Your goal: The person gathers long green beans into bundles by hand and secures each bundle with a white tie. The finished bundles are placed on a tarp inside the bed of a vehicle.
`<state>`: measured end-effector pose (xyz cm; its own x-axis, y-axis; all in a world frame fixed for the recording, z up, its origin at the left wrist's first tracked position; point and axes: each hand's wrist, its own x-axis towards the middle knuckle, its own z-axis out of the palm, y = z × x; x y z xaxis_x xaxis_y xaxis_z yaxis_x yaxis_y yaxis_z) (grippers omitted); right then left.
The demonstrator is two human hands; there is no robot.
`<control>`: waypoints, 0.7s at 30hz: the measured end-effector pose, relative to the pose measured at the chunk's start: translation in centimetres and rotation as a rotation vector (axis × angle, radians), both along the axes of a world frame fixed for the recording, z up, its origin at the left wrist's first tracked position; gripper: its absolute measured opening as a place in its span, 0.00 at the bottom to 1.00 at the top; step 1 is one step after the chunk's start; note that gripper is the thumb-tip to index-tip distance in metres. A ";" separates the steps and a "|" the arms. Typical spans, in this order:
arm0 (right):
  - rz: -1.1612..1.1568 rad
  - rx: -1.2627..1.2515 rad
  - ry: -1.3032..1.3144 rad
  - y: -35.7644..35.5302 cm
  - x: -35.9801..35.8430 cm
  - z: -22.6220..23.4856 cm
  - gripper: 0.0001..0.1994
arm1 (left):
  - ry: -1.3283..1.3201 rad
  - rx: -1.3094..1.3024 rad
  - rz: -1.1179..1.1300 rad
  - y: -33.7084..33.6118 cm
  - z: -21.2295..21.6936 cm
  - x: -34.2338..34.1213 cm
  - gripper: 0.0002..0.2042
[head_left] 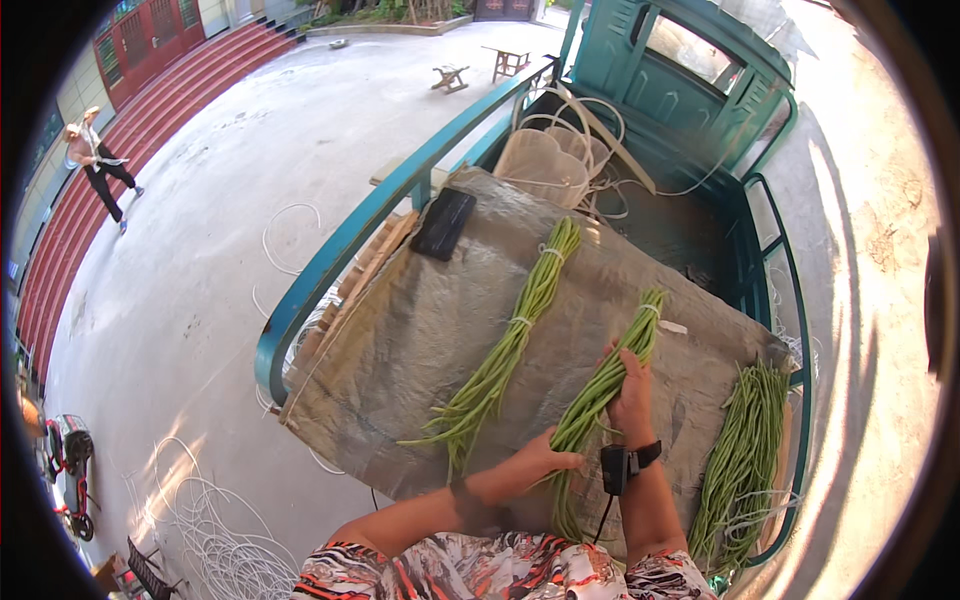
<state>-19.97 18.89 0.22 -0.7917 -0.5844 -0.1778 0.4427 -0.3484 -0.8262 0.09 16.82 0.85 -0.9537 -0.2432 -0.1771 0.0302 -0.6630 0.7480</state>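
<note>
My right hand (631, 395) is wrapped round the upper middle of a bundle of green long beans (592, 392), tied near its far end with a pale band. Lower down, my left hand (538, 462) closes on the same bundle, thumb across it. The loose ends hang toward my body. Left of it, another bundle of long beans (522, 325), banded in two places, lies on a grey-brown sheet (375, 365). At the right edge of the sheet rests a larger pile of long beans (745, 440), with thin white strings over its near end.
The sheet covers part of a teal cargo bed with a side rail (340, 260) and cab (680, 70). A black flat object (443, 224) and clear plastic containers (545, 165) lie farther off. White cord (220, 520) tangles on the ground; a person (98, 165) stands near red steps.
</note>
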 end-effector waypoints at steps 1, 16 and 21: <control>-0.019 -0.004 0.009 -0.5 0.1 0.4 0.13 | 0.009 -0.004 -0.019 -0.1 0.1 0.1 0.20; 0.353 -0.041 -0.084 -9.4 -3.7 -3.0 0.12 | -0.049 0.598 0.109 -1.8 1.9 2.3 0.24; 0.354 0.180 0.075 -10.3 -2.8 -2.9 0.11 | -0.157 0.112 0.254 -1.1 0.2 1.6 0.20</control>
<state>-22.75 8.59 -2.70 -0.5620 -0.7880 -0.2512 0.4452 -0.0323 -0.8949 1.72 15.68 1.01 -0.8235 -0.4411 -0.3567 0.0952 -0.7273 0.6796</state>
